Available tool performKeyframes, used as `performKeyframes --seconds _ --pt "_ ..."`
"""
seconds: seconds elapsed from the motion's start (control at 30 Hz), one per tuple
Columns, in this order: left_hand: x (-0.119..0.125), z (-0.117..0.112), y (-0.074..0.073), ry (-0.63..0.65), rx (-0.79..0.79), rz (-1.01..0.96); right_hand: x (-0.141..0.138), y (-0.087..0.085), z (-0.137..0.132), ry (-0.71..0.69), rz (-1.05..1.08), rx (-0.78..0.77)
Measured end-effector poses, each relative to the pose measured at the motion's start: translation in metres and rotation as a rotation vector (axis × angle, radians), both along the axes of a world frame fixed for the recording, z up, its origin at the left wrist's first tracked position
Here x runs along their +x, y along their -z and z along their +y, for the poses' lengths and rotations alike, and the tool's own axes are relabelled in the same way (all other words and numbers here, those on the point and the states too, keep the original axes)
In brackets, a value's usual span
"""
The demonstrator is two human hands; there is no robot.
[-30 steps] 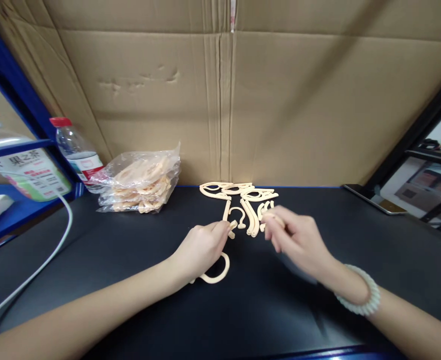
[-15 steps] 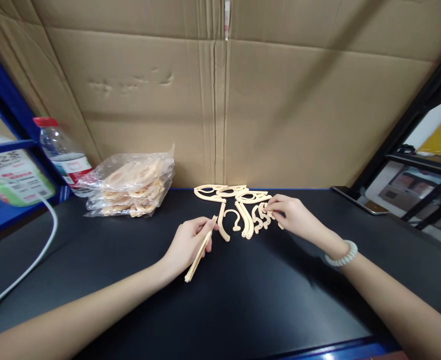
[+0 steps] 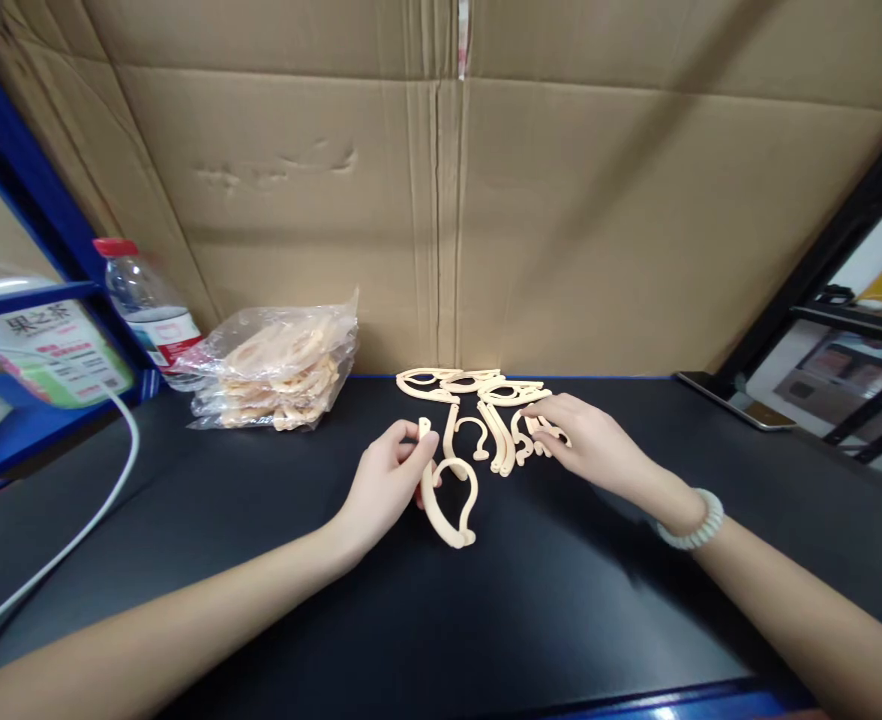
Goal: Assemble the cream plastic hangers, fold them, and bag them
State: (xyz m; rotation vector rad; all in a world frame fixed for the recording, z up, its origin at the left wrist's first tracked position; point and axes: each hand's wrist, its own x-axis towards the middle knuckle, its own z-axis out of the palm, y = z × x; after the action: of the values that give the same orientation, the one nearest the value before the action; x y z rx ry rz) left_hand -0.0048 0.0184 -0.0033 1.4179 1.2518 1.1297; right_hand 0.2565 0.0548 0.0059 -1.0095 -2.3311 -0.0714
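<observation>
My left hand [image 3: 388, 475] is closed on a cream plastic folding-hanger part [image 3: 441, 522], a curved arm with a hook joined at its lower end, held above the black table. Just beyond it, a loose curved hanger arm [image 3: 452, 430] and a single hook [image 3: 482, 440] lie flat. My right hand [image 3: 572, 430] pinches at a small cluster of hanger hooks [image 3: 523, 445]; its fingertips partly hide them. Between the hands rest stacked curved hanger arms [image 3: 499, 445]. Behind these lie several hanger pieces with oval openings [image 3: 426, 385].
A clear plastic bag [image 3: 276, 370] of cream parts sits at the back left, beside a red-capped bottle [image 3: 148, 310]. A white cable [image 3: 122, 460] runs along the left. Toward the back right lies a phone-like slab [image 3: 733, 400]. A cardboard wall [image 3: 561, 200] closes off the back.
My left hand has turned the hanger part, so its curved arm and hook now show broadside. My right hand has shifted slightly over the hooks, which have moved closer together.
</observation>
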Motion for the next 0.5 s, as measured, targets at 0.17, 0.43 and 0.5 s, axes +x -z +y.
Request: performKeyframes --seconds 0.17,0.43,0.5 --pt "0.002 -0.002 0.004 0.012 0.049 -0.108 -0.036 -0.005 -0.041 -0.347 -0.021 0.084" --pt "0.008 -0.009 0.002 0.021 0.067 -0.138 -0.044 0.002 -0.048 -0.377 -0.171 0.029" --pt "0.007 -0.008 0.004 -0.010 0.148 -0.100 -0.045 0.003 -0.046 -0.362 -0.164 0.045"
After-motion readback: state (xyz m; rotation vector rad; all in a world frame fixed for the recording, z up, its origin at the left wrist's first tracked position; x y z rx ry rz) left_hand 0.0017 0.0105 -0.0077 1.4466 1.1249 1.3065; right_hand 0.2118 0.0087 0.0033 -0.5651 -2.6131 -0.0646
